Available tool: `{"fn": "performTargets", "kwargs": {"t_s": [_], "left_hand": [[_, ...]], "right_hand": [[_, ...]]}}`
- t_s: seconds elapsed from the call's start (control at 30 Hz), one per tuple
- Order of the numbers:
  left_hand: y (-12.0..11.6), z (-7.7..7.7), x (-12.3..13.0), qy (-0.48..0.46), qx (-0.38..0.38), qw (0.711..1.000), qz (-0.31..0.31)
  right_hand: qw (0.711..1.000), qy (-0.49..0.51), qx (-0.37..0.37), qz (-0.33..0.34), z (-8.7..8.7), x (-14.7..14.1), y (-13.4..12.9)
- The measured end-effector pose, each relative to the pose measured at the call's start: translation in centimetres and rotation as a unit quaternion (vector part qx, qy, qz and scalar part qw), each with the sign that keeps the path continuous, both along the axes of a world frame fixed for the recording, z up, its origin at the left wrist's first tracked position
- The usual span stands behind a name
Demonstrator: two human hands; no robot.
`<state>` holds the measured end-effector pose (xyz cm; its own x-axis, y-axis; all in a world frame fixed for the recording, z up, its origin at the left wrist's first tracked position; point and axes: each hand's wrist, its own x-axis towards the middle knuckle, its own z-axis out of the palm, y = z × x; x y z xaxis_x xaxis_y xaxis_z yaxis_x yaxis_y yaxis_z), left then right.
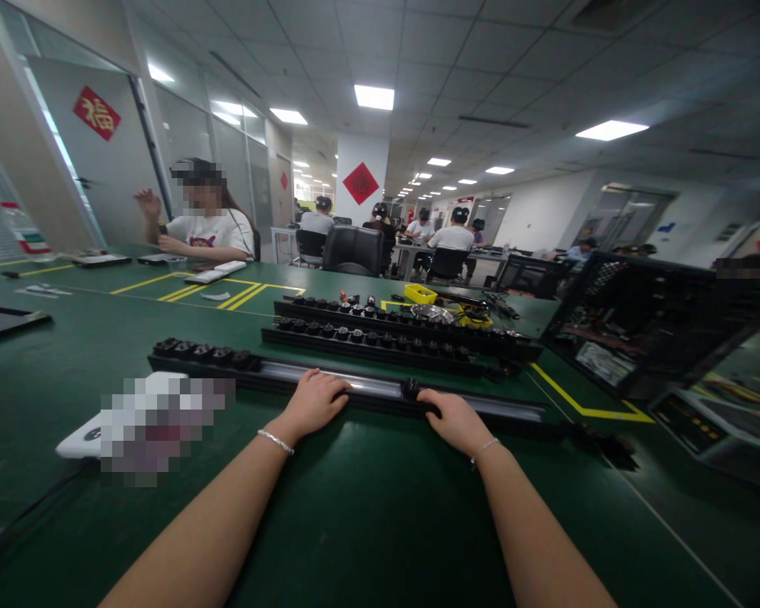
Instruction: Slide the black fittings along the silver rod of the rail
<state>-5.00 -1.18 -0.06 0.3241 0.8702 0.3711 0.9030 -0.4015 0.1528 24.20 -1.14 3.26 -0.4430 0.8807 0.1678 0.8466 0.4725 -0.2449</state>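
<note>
A long black power strip housing [367, 403] lies across the table before me, its channel showing a shiny inner face. Several black socket modules [212, 353] fill its left end. My left hand [313, 405] is closed over the housing's near edge, fingers reaching onto the channel. A single black socket module [411, 388] sits in the channel further right. Against this module's right side, my right hand [456, 422] has its index finger and thumb curled; part of the grip is hidden.
Two more strips with sockets, a nearer strip [367, 344] and a farther strip [329, 311], lie behind. A white device [82, 435] is at left, an open computer case [614, 329] at right. Beyond are a yellow tray [420, 294] and a seated co-worker [212, 232].
</note>
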Motion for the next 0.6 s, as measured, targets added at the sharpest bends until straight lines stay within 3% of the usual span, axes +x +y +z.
{"fn": "performTargets", "kwargs": {"t_s": [0.6], "left_hand": [[0.09,-0.09,0.07,0.009,0.002,1.0,0.001]], "right_hand": [[1.0,0.019,-0.016,-0.014,-0.33,0.95,0.31]]}}
